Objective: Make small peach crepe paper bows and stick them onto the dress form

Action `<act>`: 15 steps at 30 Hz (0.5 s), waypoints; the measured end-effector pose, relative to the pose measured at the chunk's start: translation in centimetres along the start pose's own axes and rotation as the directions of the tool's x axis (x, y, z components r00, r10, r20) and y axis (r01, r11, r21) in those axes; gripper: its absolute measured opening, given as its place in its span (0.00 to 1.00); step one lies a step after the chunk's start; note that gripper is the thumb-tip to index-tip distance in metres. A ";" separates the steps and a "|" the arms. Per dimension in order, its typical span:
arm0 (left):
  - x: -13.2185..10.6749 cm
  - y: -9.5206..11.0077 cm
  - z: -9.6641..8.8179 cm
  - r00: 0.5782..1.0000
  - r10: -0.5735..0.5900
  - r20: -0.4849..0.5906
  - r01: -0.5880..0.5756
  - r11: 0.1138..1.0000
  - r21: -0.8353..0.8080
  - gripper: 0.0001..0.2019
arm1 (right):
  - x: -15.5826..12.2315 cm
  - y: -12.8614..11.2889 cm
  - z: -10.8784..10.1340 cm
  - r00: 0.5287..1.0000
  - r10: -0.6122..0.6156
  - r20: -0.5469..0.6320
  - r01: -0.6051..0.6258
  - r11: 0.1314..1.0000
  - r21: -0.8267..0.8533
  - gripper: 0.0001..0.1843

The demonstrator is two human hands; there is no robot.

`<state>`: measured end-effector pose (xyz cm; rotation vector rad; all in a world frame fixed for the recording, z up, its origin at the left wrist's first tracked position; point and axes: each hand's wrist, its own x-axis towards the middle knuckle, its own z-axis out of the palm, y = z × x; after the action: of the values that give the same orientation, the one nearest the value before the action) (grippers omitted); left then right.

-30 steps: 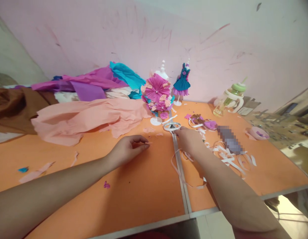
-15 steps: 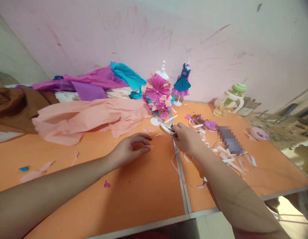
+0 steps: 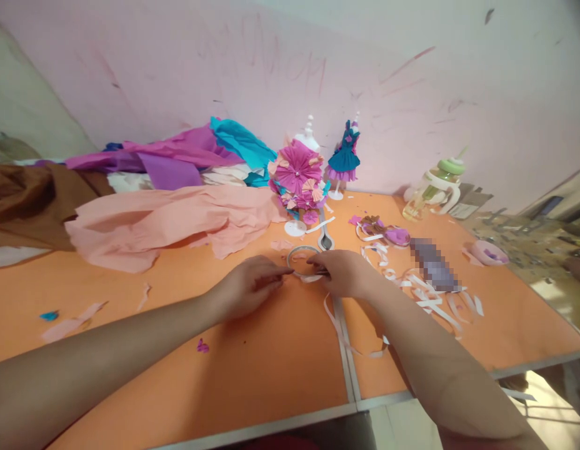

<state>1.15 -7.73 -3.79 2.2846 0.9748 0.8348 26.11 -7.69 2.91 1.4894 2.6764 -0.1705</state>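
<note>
Both my hands meet over the orange table [image 3: 252, 362]. My right hand [image 3: 342, 273] is closed on a small roll of clear tape [image 3: 302, 255], held just above the table. My left hand [image 3: 249, 286] is pinched, with its fingertips at the left side of the roll. Whether it holds a tiny peach paper bit I cannot tell. A paper-flower dress on a small white mannequin [image 3: 297, 178] stands just behind the roll.
Crumpled peach tissue paper [image 3: 172, 215], purple and teal sheets [image 3: 187, 156] and brown cloth [image 3: 32, 200] lie at the back left. A teal doll dress [image 3: 344, 156], a green-lidded bottle [image 3: 435, 184], white paper strips [image 3: 435, 300] and a pink bowl [image 3: 489, 252] are on the right. A metal seam [image 3: 346, 350] splits the table.
My right hand picked the tape roll up from near the mannequin and drew it left toward me. My left hand moved right, and its fingertips now reach the roll.
</note>
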 end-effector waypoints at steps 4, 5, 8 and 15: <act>0.2 0.0 -0.8 0.998 -0.010 -0.056 0.014 0.996 0.086 0.22 | 0.6 -0.3 0.1 0.999 -0.008 0.047 0.011 0.999 -0.050 0.17; 0.3 -0.3 -1.0 0.996 -0.045 -0.073 0.052 0.994 0.096 0.23 | 0.7 -0.3 0.2 0.999 0.008 0.049 -0.005 0.998 -0.058 0.16; 0.6 -1.5 -1.7 0.990 -0.123 -0.073 0.132 0.981 0.141 0.18 | 0.8 -0.2 0.4 0.999 0.034 0.017 -0.034 0.999 -0.033 0.16; 0.7 -0.9 -2.6 0.991 -0.117 -0.065 0.126 0.977 0.172 0.12 | 0.6 0.1 0.8 0.977 -0.037 -0.211 0.071 0.985 0.157 0.15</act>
<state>-0.68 -6.08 -2.42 2.3302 1.2440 0.7906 25.86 -7.19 2.04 1.5596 2.9340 -0.2591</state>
